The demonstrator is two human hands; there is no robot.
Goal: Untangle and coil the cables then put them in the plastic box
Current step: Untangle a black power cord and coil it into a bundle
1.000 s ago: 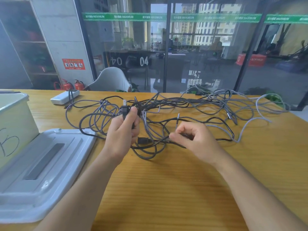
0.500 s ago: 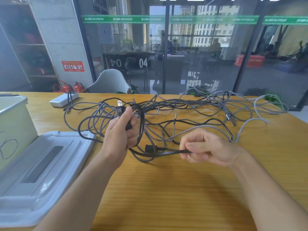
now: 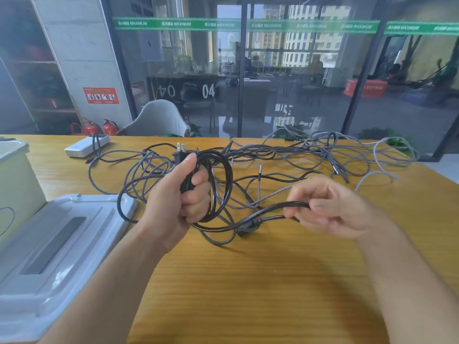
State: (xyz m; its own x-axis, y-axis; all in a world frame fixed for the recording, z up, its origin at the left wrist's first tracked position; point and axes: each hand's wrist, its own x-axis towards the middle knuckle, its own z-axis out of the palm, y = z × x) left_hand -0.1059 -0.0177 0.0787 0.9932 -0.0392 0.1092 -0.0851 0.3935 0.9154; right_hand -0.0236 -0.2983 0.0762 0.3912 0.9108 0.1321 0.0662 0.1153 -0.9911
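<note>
Above the near middle of the wooden table (image 3: 248, 281), a black power cable (image 3: 227, 184) was gripped by the left hand (image 3: 181, 197), whose fingers were curled round a few loops of it, with the pronged plug (image 3: 179, 153) standing up past the thumb. From that coil a run of the same cable was led to the right, where it was pinched between thumb and fingertips by the right hand (image 3: 332, 207); the right hand was somewhat blurred. A dark connector (image 3: 248, 225) on this run was seen low between the two hands, just over the tabletop. Behind the hands, a tangle of grey braided cables (image 3: 310, 155) was spread across the far half of the table, reaching nearly to its right edge. On the left, the plastic box (image 3: 17, 180) was stood at the table's edge, and its white lid (image 3: 62, 244) was laid flat just beside it, with one dark cable loop draped over the lid's corner. A white power strip (image 3: 87, 146) was placed further back on the left, near the far edge.
</note>
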